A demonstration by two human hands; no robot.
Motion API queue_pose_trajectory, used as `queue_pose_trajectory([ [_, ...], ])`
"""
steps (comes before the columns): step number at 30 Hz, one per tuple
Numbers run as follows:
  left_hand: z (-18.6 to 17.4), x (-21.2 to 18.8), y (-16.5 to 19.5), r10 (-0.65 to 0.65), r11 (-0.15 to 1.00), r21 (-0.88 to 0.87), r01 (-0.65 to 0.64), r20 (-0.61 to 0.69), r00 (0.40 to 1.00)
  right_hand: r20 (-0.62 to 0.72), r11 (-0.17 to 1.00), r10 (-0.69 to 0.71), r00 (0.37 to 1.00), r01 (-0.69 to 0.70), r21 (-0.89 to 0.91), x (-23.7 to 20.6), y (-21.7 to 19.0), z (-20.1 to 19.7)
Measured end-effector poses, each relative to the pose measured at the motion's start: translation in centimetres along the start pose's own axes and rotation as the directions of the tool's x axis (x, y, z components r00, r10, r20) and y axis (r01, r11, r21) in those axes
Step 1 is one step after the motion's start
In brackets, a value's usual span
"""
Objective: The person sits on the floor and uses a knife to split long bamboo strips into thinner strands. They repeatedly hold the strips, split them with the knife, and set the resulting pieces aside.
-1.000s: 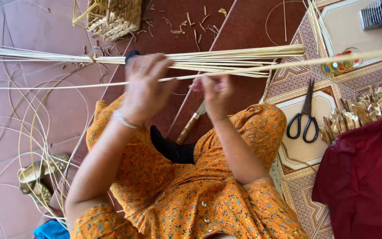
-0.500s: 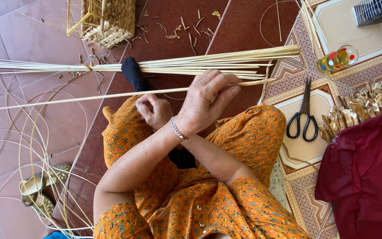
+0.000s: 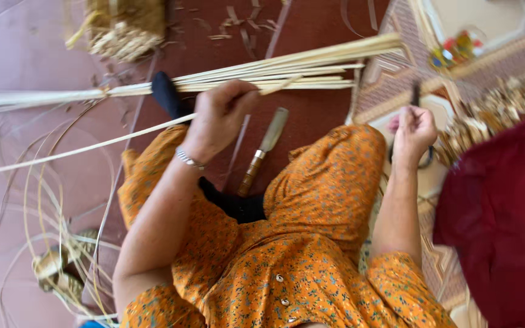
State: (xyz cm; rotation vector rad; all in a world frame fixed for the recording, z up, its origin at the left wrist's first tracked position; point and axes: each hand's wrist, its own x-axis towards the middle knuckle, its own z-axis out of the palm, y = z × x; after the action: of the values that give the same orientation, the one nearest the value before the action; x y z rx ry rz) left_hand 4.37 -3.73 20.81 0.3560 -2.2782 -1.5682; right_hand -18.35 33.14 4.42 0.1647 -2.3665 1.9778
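Your left hand (image 3: pixel 220 118) fingers were pinched on one long strip (image 3: pixel 92 146), holding it clear of the bundle (image 3: pixel 274 70) on the floor so it stayed separate. Your right hand (image 3: pixel 413 130) was curled around the scissors (image 3: pixel 415 97) on the mat (image 3: pixel 390 67). A knife (image 3: pixel 262 152) lay between your knees, within reach.

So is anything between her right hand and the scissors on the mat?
No. The right hand is already on the scissors, fingers around the dark handles, with nothing visible in between. The left hand holds a single bamboo strip.
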Motion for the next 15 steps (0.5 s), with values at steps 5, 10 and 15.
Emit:
queue_pose_trajectory([
  [5,0.1,1.2,-0.1,-0.014,0.998,0.055,0.013,0.028,1.0,0.018,0.621,0.061,0.998,-0.024,-0.784,0.7,6.2,-8.7],
  [10,0.3,3.8,-0.2,0.0,0.995,-0.098,0.009,0.086,0.996,-0.086,0.371,0.363,0.928,-0.228,-0.9,-0.2,7.6,-7.8],
  [15,1.2,5.6,-0.1,-0.003,0.99,-0.137,0.016,0.09,0.996,0.047,0.415,0.452,0.891,-0.164,-0.895,2.4,6.3,-8.2],
])
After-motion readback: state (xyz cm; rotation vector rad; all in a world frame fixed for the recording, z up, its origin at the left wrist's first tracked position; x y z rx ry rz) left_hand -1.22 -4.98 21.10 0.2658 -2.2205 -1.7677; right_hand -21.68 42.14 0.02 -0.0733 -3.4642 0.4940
